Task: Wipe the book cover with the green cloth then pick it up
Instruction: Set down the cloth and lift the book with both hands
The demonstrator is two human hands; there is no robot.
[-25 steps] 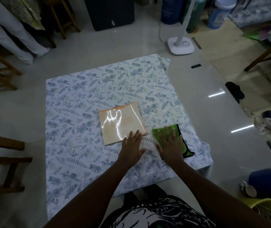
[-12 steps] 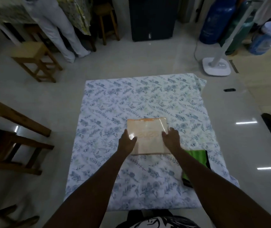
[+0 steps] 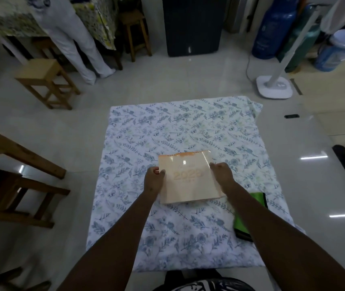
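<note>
A pale orange book (image 3: 188, 179) with a glossy cover and "2023" on it is held between both hands over the floral sheet (image 3: 180, 131). My left hand (image 3: 153, 180) grips its left edge, thumb on top. My right hand (image 3: 222, 174) grips its right edge. The near edge of the book looks raised off the sheet. The green cloth (image 3: 255, 198) with a dark border lies flat on the sheet at the right, partly hidden under my right forearm.
The sheet covers a low surface on a shiny tiled floor. A wooden stool (image 3: 43, 80) stands at the far left, wooden furniture (image 3: 10, 164) at the left. A white fan base (image 3: 274, 87), a blue cylinder (image 3: 272, 32) and a person's white trouser legs (image 3: 77, 45) are beyond.
My right hand left the green cloth and both hands moved to the book's sides and took hold of it. The camera view tilted up and shifted left.
</note>
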